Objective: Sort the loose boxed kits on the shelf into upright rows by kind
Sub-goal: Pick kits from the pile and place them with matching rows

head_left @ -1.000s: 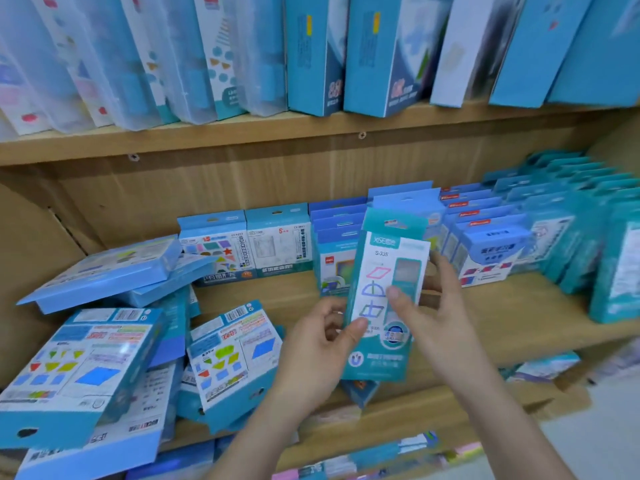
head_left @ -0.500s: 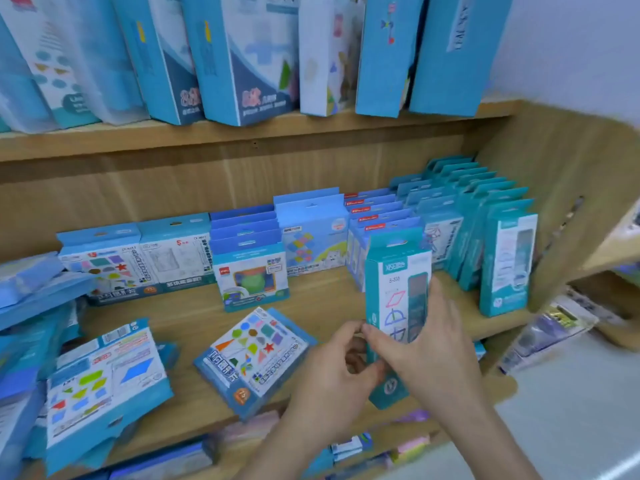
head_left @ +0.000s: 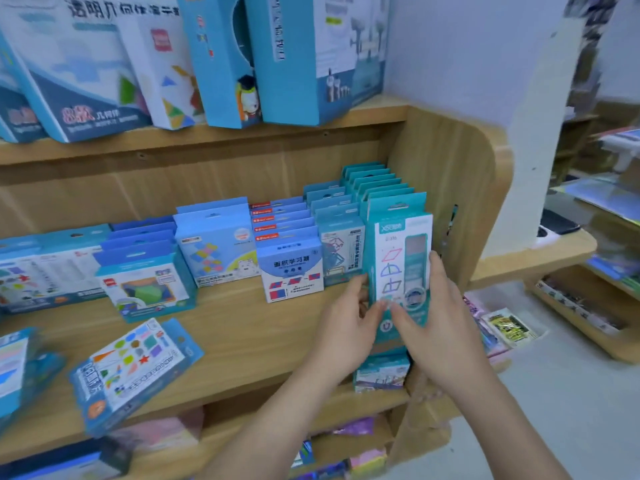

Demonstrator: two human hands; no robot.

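A tall teal boxed kit (head_left: 398, 258) with shape outlines on its white front stands upright at the front of the far-right row of like teal boxes (head_left: 367, 178). My left hand (head_left: 346, 327) holds its lower left edge. My right hand (head_left: 436, 320) grips its right side and lower front, thumb on the face. On the wooden shelf (head_left: 242, 327), upright rows of blue kits (head_left: 291, 268) stand to the left. A loose flat kit with coloured shapes (head_left: 135, 368) lies tilted near the front edge.
More loose blue boxes (head_left: 20, 368) pile at the far left. Large boxes (head_left: 86, 74) stand on the shelf above. The shelf's rounded side panel (head_left: 450, 209) closes the right end. Lower shelves hold packets, and another rack (head_left: 581, 306) stands to the right.
Both hands carried the teal kit rightward and back, from mid-shelf to the front of the far-right teal row. The view swung right with them.
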